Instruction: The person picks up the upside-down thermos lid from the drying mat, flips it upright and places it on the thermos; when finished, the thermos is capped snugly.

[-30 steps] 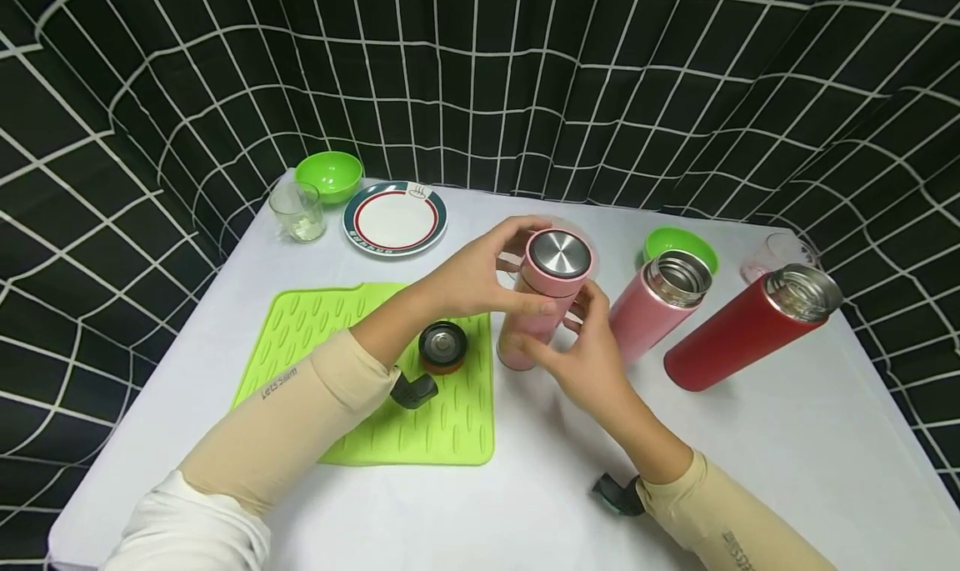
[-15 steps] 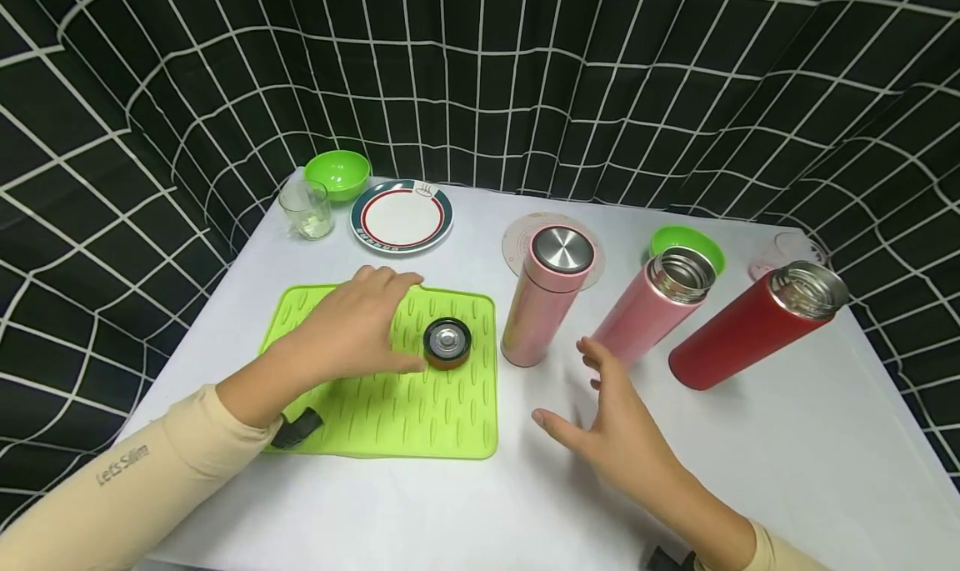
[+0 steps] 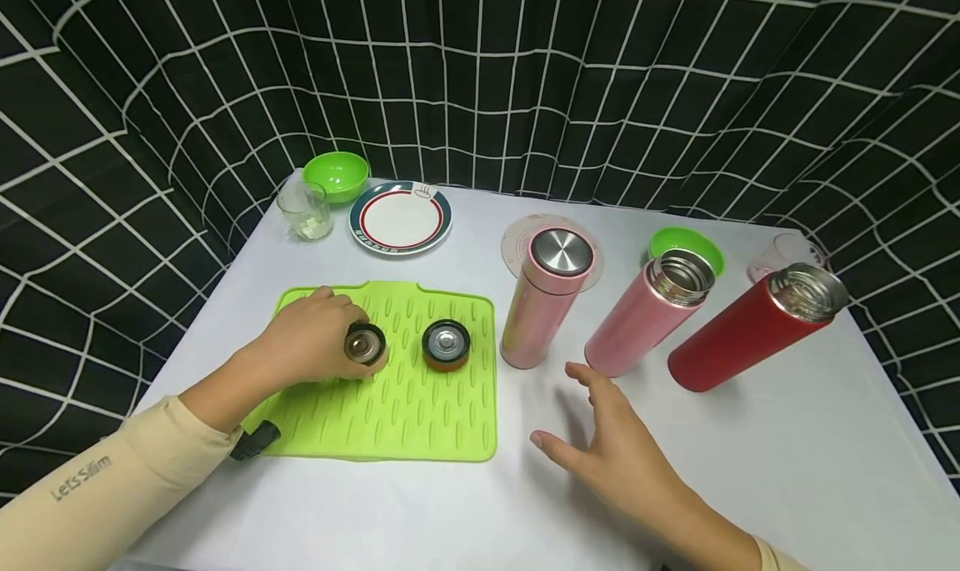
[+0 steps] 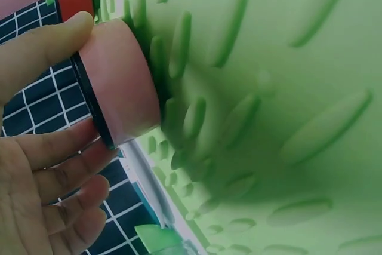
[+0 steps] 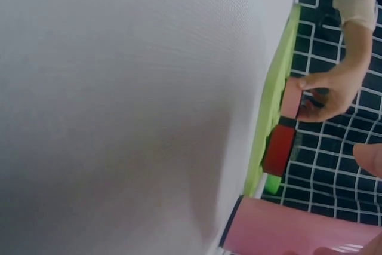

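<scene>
Over the left part of the green drying mat [image 3: 405, 421], my left hand [image 3: 307, 338] grips a pink bottle lid [image 4: 119, 82] between thumb and fingers. Its inner side faces up, and its lower edge is close to the mat's ridges. A red bottle lid [image 3: 446, 346], also upside down, lies to its right on the mat. My right hand [image 3: 618, 463] is held over the white table with thumb and fingers spread, holding nothing. Nearest to it are a capped pink thermos [image 3: 540, 321] with a steel top and an open pink thermos [image 3: 637, 321].
A red open thermos [image 3: 742, 338] stands at the right. Behind are a green bowl [image 3: 693, 242], a clear pinkish glass [image 3: 783, 254] and a round pink patterned plate [image 3: 517, 246]. A glass [image 3: 306, 212], another green bowl [image 3: 336, 175] and a dark-rimmed plate [image 3: 400, 218] stand back left.
Both hands have let go of the capped pink thermos, which stays upright. My left hand has moved left and taken hold of the pink lid; my right hand has drawn back toward the front.
</scene>
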Tool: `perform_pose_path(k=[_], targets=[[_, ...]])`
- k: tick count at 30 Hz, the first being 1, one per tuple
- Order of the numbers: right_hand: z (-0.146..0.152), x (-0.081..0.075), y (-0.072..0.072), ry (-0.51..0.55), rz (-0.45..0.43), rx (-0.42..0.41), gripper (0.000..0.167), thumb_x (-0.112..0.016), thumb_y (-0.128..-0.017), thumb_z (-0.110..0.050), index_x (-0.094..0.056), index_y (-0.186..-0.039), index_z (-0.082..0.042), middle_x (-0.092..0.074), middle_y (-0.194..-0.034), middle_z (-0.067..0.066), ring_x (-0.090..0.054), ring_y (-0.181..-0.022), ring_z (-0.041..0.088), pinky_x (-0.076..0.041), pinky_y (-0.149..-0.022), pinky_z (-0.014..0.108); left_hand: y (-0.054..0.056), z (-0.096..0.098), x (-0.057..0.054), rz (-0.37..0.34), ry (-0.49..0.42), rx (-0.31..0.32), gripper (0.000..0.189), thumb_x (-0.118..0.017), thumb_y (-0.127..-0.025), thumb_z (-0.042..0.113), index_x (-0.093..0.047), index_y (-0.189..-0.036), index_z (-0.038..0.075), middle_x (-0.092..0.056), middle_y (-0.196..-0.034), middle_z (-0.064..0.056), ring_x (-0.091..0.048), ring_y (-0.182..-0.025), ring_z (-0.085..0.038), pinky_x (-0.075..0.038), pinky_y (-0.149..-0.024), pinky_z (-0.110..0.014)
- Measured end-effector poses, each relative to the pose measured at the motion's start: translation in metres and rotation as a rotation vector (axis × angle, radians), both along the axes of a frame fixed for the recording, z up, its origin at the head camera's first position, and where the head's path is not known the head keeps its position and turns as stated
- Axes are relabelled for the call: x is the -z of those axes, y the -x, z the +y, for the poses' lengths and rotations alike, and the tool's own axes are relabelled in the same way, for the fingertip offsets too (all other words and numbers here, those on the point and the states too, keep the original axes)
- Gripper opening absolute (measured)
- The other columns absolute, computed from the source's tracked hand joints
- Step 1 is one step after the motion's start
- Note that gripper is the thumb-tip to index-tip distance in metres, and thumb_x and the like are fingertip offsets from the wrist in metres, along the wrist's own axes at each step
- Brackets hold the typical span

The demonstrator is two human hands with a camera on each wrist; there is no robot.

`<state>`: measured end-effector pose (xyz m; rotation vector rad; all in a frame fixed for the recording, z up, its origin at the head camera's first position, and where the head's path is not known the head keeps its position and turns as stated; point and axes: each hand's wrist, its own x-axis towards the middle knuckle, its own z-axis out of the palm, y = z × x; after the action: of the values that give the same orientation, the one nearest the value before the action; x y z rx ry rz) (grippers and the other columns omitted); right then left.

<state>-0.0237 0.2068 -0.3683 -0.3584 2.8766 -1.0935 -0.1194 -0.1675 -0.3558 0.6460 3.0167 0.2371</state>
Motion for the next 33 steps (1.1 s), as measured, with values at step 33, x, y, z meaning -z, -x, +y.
perform_pose_path(k=[33], targets=[[-0.036,-0.013,0.005,0.691,-0.573,-0.202,0.036,-0.066,-0.093,-0.016,-0.051,-0.117,0.007,-0.069,-0.093,0.018,-0.067,-0.08,0.023,-0.057,-0.071,0.034,-0.06,0.13,-0.049,0.041,-0.221,0.568,0.068,-0.086,-0.065,0.052,-0.06,-0.116,0.015,-0.052,-0.107,0.006,-0.046,-0.102,-0.013,-0.044,-0.088,-0.027]])
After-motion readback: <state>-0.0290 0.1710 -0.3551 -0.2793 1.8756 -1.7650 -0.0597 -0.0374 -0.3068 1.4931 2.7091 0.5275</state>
